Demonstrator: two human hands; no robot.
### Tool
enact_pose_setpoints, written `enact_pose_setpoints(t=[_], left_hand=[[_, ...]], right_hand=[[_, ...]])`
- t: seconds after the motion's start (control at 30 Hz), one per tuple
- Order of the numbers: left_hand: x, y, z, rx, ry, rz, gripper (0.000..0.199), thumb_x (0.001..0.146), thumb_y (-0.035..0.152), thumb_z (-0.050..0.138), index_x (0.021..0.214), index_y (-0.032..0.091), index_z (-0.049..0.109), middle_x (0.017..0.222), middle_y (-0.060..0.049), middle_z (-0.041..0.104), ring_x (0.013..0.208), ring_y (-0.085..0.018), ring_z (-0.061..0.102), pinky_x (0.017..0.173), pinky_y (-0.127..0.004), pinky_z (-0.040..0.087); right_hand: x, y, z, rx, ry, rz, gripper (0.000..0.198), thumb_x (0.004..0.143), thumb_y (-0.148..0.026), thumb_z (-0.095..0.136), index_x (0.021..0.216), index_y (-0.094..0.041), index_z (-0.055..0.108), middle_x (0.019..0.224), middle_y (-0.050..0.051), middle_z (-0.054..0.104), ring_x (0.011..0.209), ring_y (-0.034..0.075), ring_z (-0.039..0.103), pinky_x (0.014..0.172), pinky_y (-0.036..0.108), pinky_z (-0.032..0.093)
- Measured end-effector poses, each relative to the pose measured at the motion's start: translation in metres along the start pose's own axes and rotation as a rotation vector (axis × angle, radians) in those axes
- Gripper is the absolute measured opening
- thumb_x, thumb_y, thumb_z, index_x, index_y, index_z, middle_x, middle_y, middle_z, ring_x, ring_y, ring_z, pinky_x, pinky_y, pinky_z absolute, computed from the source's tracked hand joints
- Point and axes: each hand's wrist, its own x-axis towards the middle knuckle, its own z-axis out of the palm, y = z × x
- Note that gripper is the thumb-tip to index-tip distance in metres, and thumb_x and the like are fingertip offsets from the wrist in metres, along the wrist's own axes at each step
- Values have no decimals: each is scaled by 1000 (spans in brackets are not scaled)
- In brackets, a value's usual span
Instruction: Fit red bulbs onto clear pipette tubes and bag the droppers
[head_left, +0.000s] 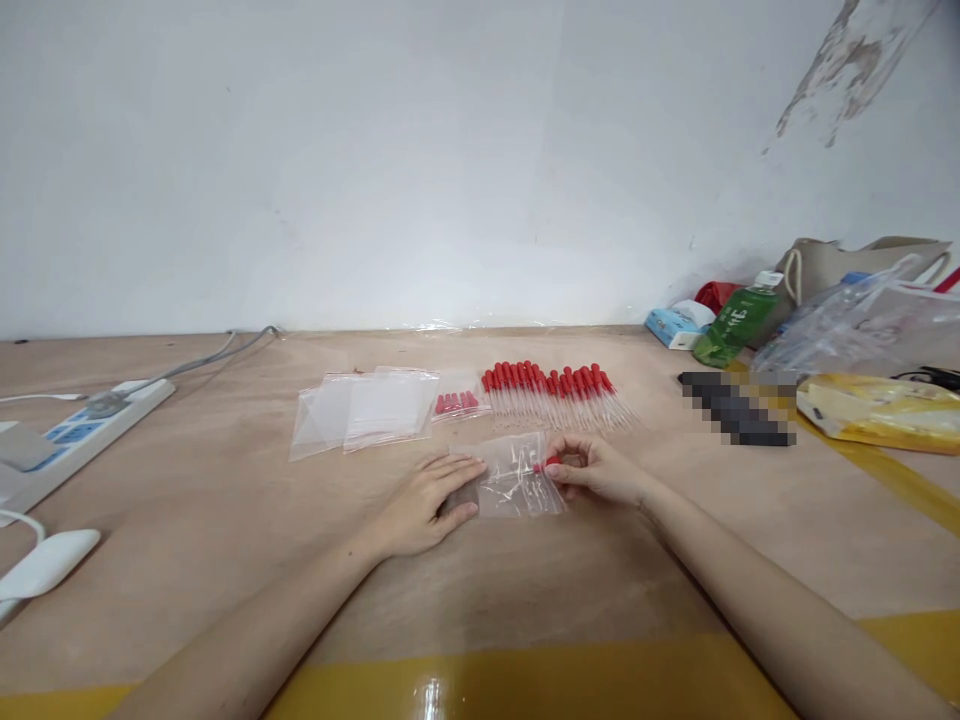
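Note:
A clear plastic bag (517, 497) lies flat on the table in front of me. My left hand (427, 502) rests on its left end, fingers stretched out. At the bag's right end my right hand (598, 470) pinches the red bulb (553, 466) of a dropper whose thin clear tube lies across the bag, apparently inside it. Behind the bag, several red-bulbed droppers (574, 385) lie side by side in a row. Left of them sits another clear bag with several red bulbs (457, 402) in it, beside overlapping clear bags (390, 405).
On the left stand a white power strip (112, 420) with cables and a white plug-like device (52, 565). To the right are a blue tissue pack (671, 328), a green bottle (739, 322), a blurred dark object (739, 410) and a yellow packet (881, 412). A wall closes the back.

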Motion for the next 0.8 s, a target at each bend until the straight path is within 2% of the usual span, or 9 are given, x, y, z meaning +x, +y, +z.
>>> enact_pose_setpoints(t=[0.07,0.23,0.33,0.47,0.53,0.6,0.8], left_hand=[[0,1,1,-7,10,-3,44,87,37,42,129,25,39,130,-4,47,121,-20,40,104,-44,28],[0,1,3,-28,26,-2,43,87,37,43,129,26,40,130,-4,47,121,-21,40,104,-45,27],[0,1,1,-54,25,-21,42,88,36,40,129,27,39,130,-3,47,120,-20,41,104,-44,28],[-2,-1,0,-103,73,-28,45,88,33,42,131,25,35,137,-4,38,124,-19,36,102,-38,33],[-2,-3,1,-100,81,-15,42,86,33,45,128,25,41,134,-4,42,124,-19,37,102,-38,33],[-2,-4,3,-85,75,-11,39,86,34,46,124,25,46,127,-4,50,121,-19,40,102,-39,33],[-2,-3,2,-67,68,-40,40,86,36,46,125,25,44,126,-4,51,119,-19,42,102,-40,34]], right_hand=[[-2,-1,10,54,-15,11,32,61,-39,70,75,-18,51,70,-3,57,57,7,53,53,21,45],[-1,3,23,85,71,-52,33,61,-40,70,75,-19,50,65,-4,58,53,7,51,50,20,42],[2,7,19,63,93,-42,34,54,-35,75,74,-18,55,67,-2,62,53,9,55,51,23,45],[1,6,5,51,107,-14,33,56,-32,73,83,-17,62,77,2,67,67,14,61,64,28,47],[-2,4,-1,54,79,-5,36,57,-30,71,90,-18,62,83,3,67,75,14,62,70,29,46],[-4,4,-4,62,59,-23,40,56,-25,72,93,-19,58,83,1,67,76,14,61,69,27,46],[-2,10,-2,51,206,-63,35,48,-19,75,71,-18,49,65,-3,63,60,10,58,56,23,45]])
